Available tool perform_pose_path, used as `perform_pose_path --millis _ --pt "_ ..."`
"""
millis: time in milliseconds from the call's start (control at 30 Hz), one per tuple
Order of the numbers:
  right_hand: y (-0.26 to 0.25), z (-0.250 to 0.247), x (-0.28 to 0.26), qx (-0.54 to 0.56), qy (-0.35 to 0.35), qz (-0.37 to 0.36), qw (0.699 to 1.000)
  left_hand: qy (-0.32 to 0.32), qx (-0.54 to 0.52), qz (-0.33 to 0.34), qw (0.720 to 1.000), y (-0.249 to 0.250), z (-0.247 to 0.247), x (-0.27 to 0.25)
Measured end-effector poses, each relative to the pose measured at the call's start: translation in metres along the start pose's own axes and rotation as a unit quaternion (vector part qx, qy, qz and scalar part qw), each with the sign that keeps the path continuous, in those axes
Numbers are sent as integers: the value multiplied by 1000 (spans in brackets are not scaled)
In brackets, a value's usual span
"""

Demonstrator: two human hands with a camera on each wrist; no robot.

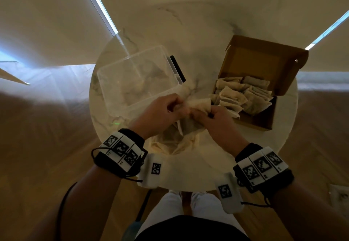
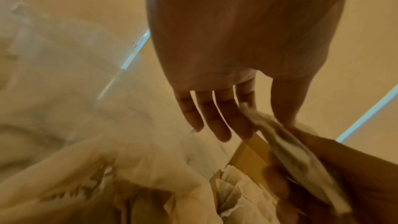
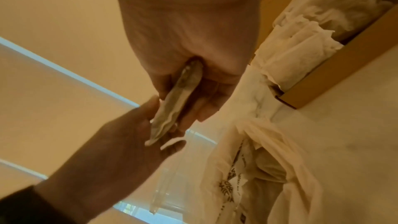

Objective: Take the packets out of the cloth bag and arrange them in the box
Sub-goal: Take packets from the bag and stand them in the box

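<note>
Both hands meet over the middle of the table, above the crumpled cream cloth bag (image 1: 170, 142). Between them is one flat pale packet (image 1: 200, 105). My right hand (image 1: 213, 118) grips it between thumb and fingers, as the right wrist view shows with the packet (image 3: 178, 98) edge-on. My left hand (image 1: 170, 108) pinches the packet's (image 2: 290, 151) other end between thumb and forefinger, its other fingers nearly straight. The brown cardboard box (image 1: 255, 121) stands open at the right, holding several packets (image 1: 239, 95) on edge. The bag's mouth (image 3: 269, 168) gapes below the hands.
An empty clear plastic tub (image 1: 132, 74) with a black clip lies tilted at the left, close to my left hand. Everything rests on a small round marble table (image 1: 188, 33). The box's lid (image 1: 264, 57) stands up at the back. Wooden floor surrounds the table.
</note>
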State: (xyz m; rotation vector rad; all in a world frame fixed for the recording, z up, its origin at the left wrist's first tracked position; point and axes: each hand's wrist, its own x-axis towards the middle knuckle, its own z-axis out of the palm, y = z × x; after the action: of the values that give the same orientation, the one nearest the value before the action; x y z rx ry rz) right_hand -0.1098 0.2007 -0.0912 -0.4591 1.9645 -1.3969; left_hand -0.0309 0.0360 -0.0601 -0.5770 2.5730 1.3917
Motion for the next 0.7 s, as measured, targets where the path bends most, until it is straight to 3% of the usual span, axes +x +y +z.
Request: perform_pose_path --millis 133,233,367,500,600,700 --pt "0 -2 -2 67 34 13 997 -19 -87 -13 996 -6 5 -7" --pt "1 -4 -6 136 -16 46 989 28 -137 14 990 -2 7 -9" --pt "1 -4 -12 183 -57 19 981 26 -146 59 987 12 4 -7" --pt "-6 -9 -12 218 22 8 976 41 -183 59 981 17 3 -5" --pt "-16 -20 -10 73 93 -75 990 -8 -107 25 994 6 18 -8" --pt "-26 -25 -10 -157 73 -191 966 -61 -116 8 991 6 36 -11"
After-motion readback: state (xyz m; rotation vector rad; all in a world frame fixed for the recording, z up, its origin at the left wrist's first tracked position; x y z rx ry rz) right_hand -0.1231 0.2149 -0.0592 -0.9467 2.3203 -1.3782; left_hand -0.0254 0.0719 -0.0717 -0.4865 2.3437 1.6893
